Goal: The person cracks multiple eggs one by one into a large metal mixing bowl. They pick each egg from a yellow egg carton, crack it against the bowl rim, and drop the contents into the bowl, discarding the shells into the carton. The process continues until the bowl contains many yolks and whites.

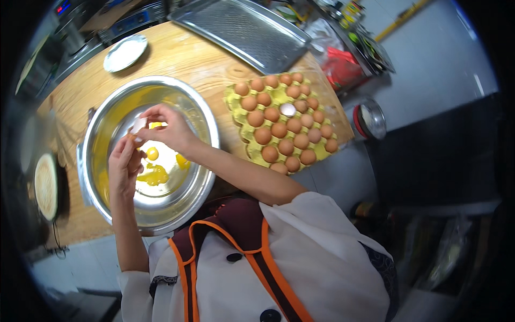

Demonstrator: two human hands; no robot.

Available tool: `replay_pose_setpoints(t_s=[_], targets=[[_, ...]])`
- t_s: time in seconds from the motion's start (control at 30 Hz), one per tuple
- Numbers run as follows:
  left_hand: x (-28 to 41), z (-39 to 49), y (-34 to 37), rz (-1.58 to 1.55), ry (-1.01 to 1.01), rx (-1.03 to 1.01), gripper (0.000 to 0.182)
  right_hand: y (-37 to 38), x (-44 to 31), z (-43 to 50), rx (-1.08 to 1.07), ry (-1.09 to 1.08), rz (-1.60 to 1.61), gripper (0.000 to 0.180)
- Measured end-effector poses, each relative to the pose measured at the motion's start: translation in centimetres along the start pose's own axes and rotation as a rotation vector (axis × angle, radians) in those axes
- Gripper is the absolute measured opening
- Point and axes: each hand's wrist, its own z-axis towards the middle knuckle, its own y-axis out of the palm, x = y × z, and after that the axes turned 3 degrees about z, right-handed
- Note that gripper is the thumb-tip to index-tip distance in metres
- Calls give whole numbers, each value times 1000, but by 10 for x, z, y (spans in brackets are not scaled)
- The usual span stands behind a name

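Over a large steel bowl point(203, 104) on the wooden table, my two hands are close together. My left hand point(125, 163) has its fingertips closed on a piece of brown eggshell, seen partly. My right hand point(171, 126) pinches a pale piece of eggshell point(139, 125) just above it. Several egg yolks point(152, 153) and some spread yolk point(155, 176) lie on the bowl's bottom below my hands. To the right of the bowl, a yellow egg tray point(236, 105) carries many brown eggs point(279, 130) and one open white-lined shell point(288, 109).
A large metal baking tray point(241, 32) lies at the table's far side. A small white plate point(125, 53) sits behind the bowl. At the left is a round, pale-topped object point(46, 186). A metal bowl point(374, 118) stands beyond the table's right edge.
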Motion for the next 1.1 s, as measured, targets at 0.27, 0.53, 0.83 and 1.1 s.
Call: replay_pose_setpoints(t_s=[0.27, 0.53, 0.83, 1.1], targets=[[1, 11, 32, 29, 81, -287, 31, -29, -17, -11, 9, 107, 202, 35], [5, 25, 79, 110, 52, -418, 45, -87, -66, -25, -92, -145, -307, 51], [5, 28, 111, 128, 0, -333, 28, -208, -85, -33, 425, -185, -378, 41], [4, 28, 84, 15, -92, -189, 39, -290, -36, -53, 467, -64, -1336, 20]])
